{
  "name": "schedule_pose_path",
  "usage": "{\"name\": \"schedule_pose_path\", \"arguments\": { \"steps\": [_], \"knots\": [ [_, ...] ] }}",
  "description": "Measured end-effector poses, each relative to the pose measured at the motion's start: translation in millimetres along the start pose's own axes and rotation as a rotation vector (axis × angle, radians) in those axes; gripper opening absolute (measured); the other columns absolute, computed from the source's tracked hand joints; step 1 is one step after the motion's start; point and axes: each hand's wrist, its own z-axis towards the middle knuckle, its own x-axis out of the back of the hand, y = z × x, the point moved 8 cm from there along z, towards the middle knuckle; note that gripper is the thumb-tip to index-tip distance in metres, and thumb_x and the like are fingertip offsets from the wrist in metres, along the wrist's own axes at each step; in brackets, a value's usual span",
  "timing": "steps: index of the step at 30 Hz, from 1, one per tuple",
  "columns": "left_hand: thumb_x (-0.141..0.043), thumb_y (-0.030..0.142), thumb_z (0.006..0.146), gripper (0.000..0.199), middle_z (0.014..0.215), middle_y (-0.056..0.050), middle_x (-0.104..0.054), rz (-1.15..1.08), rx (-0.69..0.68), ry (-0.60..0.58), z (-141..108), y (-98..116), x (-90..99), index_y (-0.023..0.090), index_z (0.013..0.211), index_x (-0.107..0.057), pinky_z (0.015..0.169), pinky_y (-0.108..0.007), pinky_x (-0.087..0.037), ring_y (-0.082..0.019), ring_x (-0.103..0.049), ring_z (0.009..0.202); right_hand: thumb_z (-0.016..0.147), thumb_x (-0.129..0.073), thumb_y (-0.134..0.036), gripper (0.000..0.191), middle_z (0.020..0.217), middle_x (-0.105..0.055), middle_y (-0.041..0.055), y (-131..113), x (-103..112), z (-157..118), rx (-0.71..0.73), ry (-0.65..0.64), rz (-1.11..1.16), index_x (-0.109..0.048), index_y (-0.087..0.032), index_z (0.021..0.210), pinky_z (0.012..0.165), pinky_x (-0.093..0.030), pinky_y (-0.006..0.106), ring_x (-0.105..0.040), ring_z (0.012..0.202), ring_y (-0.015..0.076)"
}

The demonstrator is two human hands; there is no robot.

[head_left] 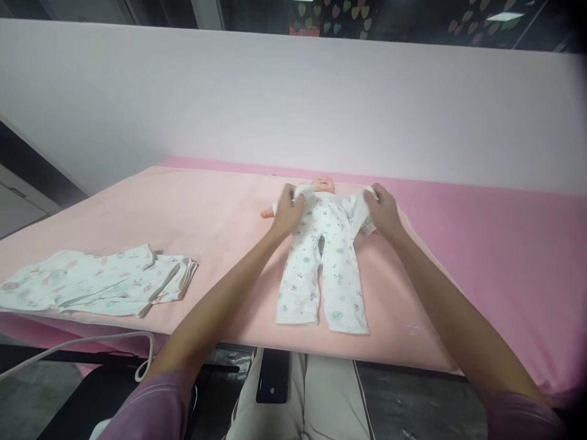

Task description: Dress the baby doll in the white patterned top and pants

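A baby doll (pixel 324 183) lies on its back on the table, head toward the wall. White printed baby pants (pixel 342 269) are spread over its body, legs pointing toward me. With closed fingers, my left hand (pixel 291 208) grips white cloth at the waist's left side. My right hand (pixel 383 208) pinches the cloth on the right side, where it is pulled outward. A doll hand (pixel 266 213) sticks out past my left hand. Most of the doll's body is hidden under the clothing.
Folded printed baby clothes (pixel 101 281) lie at the table's left front. A peach cloth (pixel 215 214) covers the table over a pink one (pixel 495 263). A white partition (pixel 293 104) stands behind. On my lap rests a phone (pixel 274 376); a white cable (pixel 92 339) hangs at the left.
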Motion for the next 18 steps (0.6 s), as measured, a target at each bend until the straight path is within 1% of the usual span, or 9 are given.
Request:
{"name": "schedule_pose_path", "arguments": {
  "steps": [2,4,6,8,10,11,13,15,18],
  "knots": [
    [-0.052,0.032,0.104,0.011,0.114,-0.008,-0.068,-0.090,-0.168,-0.237,-15,28,-31.8,0.027,0.107,-0.043,0.103,-0.044,-0.059,-0.026,-0.069,0.113,0.107,-0.059,-0.058,0.036,0.094,-0.065,0.0066,-43,-33,-11,0.277,-0.158,-0.090,-0.052,-0.027,0.090,0.091,-0.054,0.044,-0.061,0.093,0.0275],
    [-0.056,0.033,0.104,0.015,0.137,-0.013,-0.070,-0.145,-0.250,-0.400,-38,33,-40.2,0.026,0.114,-0.047,0.112,-0.046,-0.057,-0.028,-0.068,0.132,0.109,-0.062,-0.054,0.027,0.109,-0.072,0.0099,-61,-55,-38,0.447,-0.309,-0.164,-0.062,-0.027,0.104,0.104,-0.052,0.052,-0.065,0.105,0.0317],
    [-0.064,0.041,0.105,0.030,0.162,-0.017,-0.060,-0.102,-0.264,-0.415,-57,19,-24.5,0.026,0.128,-0.051,0.122,-0.049,-0.052,-0.031,-0.057,0.155,0.110,-0.066,-0.050,0.025,0.126,-0.073,0.0116,-52,-54,-66,0.465,-0.351,-0.143,-0.064,-0.029,0.123,0.111,-0.053,0.055,-0.067,0.118,0.0344],
    [-0.067,0.050,0.105,0.044,0.169,-0.017,-0.055,-0.016,-0.237,-0.361,-69,-4,0.3,0.027,0.140,-0.052,0.127,-0.052,-0.047,-0.032,-0.052,0.159,0.109,-0.069,-0.050,0.031,0.133,-0.071,0.0121,-27,-40,-85,0.414,-0.330,-0.084,-0.061,-0.031,0.132,0.112,-0.055,0.055,-0.067,0.126,0.0357],
    [-0.064,0.055,0.106,0.044,0.161,-0.016,-0.062,0.063,-0.157,-0.345,-75,-26,17.9,0.027,0.139,-0.053,0.115,-0.049,-0.053,-0.030,-0.064,0.139,0.109,-0.069,-0.051,0.028,0.124,-0.071,0.0102,4,-28,-95,0.326,-0.331,-0.060,-0.060,-0.031,0.126,0.108,-0.057,0.054,-0.069,0.117,0.0341],
    [-0.062,0.054,0.106,0.041,0.149,-0.014,-0.069,0.111,-0.110,-0.361,-76,-34,21.9,0.027,0.135,-0.054,0.104,-0.046,-0.056,-0.029,-0.070,0.123,0.109,-0.069,-0.050,0.026,0.120,-0.072,0.0091,17,-26,-97,0.286,-0.371,-0.070,-0.060,-0.030,0.123,0.104,-0.058,0.053,-0.070,0.111,0.0328],
    [-0.063,0.049,0.104,0.030,0.117,-0.007,-0.076,0.227,-0.048,-0.423,-77,-40,22.1,0.027,0.123,-0.054,0.084,-0.041,-0.053,-0.026,-0.070,0.094,0.109,-0.069,-0.049,0.023,0.113,-0.072,0.0074,34,-28,-99,0.247,-0.470,-0.116,-0.061,-0.029,0.117,0.095,-0.057,0.048,-0.069,0.102,0.0304],
    [-0.062,0.039,0.100,0.023,0.093,-0.002,-0.071,0.329,-0.034,-0.469,-77,-37,19.4,0.027,0.115,-0.050,0.074,-0.039,-0.046,-0.026,-0.066,0.081,0.110,-0.064,-0.045,0.019,0.102,-0.071,0.0061,39,-33,-99,0.265,-0.553,-0.175,-0.061,-0.026,0.105,0.084,-0.053,0.043,-0.066,0.093,0.0278],
    [-0.060,0.033,0.095,0.024,0.083,0.001,-0.065,0.397,-0.024,-0.478,-77,-29,19.0,0.028,0.113,-0.045,0.070,-0.039,-0.041,-0.028,-0.065,0.076,0.106,-0.060,-0.035,0.033,0.078,-0.057,0.0018,32,-39,-102,0.329,-0.625,-0.236,-0.045,-0.025,0.079,0.071,-0.041,0.037,-0.054,0.074,0.0222]
  ]
}}
